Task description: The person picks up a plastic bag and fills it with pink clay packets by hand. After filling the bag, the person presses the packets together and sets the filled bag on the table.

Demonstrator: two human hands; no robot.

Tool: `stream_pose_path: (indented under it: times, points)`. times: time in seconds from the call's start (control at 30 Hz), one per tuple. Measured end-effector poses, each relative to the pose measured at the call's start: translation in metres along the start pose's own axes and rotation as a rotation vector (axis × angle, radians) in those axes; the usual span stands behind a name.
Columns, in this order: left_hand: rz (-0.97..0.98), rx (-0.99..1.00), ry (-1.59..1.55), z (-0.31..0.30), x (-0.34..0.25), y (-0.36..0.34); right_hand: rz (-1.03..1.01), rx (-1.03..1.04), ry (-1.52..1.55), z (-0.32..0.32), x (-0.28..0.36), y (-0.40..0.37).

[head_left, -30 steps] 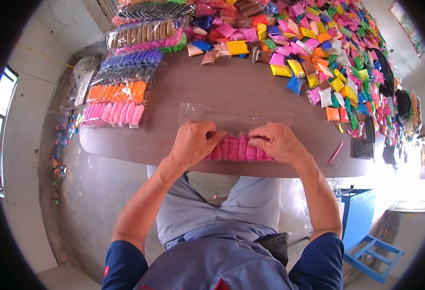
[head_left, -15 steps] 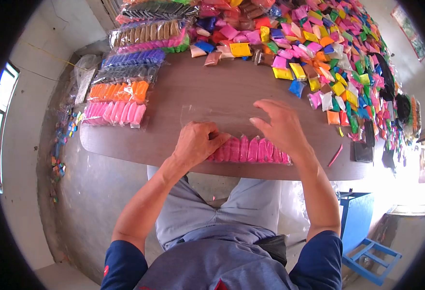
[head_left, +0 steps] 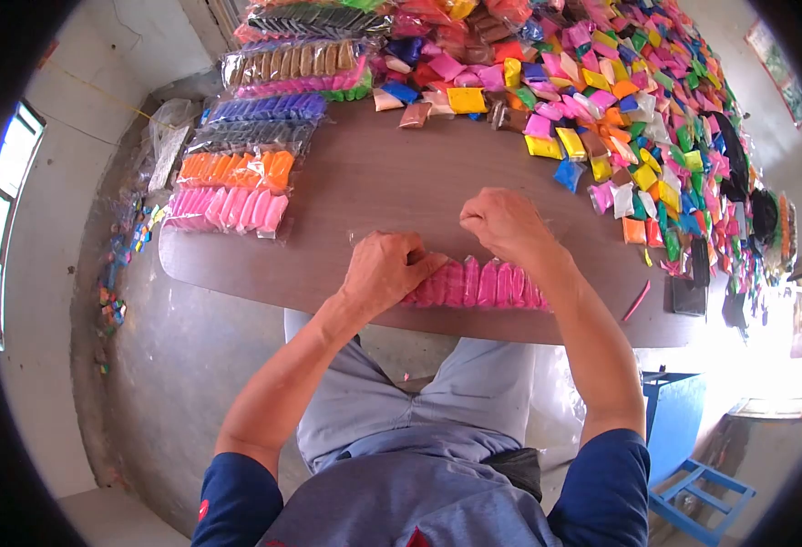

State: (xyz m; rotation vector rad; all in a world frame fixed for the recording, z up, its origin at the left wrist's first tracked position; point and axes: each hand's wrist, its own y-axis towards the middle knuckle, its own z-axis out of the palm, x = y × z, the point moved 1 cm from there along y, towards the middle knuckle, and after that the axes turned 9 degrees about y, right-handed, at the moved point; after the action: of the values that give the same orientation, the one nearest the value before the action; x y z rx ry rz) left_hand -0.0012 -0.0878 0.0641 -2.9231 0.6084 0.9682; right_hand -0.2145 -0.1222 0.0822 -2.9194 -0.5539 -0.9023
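Note:
A row of bright pink packets (head_left: pixel 492 283) in clear wrapping lies along the near edge of the table. My left hand (head_left: pixel 385 269) is closed at the left end of this row, its thumb and fingers pinching the clear plastic bag around the packets. Over the row's right half, slightly beyond it, my right hand (head_left: pixel 503 223) hovers with its fingers curled in. Whatever those fingers may hold is hidden from me. My right forearm covers the far right end of the row.
Bagged rows of packets, including orange ones (head_left: pixel 237 170) and pink ones (head_left: pixel 228 210), line the table's left side. A big heap of loose coloured packets (head_left: pixel 601 100) spreads over the back and right. A thin pink stick (head_left: pixel 636 301) lies by a dark box (head_left: pixel 689 296).
My right hand has gone from spread fingers to curled ones and moved slightly left. The left hand keeps its pinch at the row's end. The view has shifted a little.

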Motion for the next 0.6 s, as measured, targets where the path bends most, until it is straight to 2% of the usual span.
stream_pose_path:
  times: [0.27,0.37,0.6]
  points:
    - [0.033,-0.027,0.026,0.006,0.0,-0.001,-0.168,-0.008,-0.098,-0.014,0.024,-0.027]
    - [0.07,-0.064,0.041,0.007,0.0,-0.003,-0.181,-0.037,-0.101,-0.014,0.032,-0.036]
    - [0.118,-0.115,0.057,0.009,0.001,-0.005,-0.23,0.038,-0.12,-0.013,0.039,-0.051]
